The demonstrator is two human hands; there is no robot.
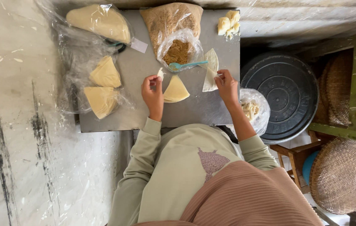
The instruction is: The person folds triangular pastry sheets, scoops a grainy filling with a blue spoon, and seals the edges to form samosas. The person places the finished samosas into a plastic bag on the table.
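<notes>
My left hand pinches a small white folded piece of dough above the grey metal table. My right hand holds the edge of a thin white dough sheet lying on the table. Between the hands sits a stack of yellowish wedge-shaped wrappers. Just beyond it, a teal spoon rests in an open plastic bag of brown crumbly filling.
Bags of wedge wrappers lie at the table's left, a larger bag of them at the back. Dough lumps sit at the back right. A bag of finished pieces hangs by a black lid. Woven baskets stand at the right.
</notes>
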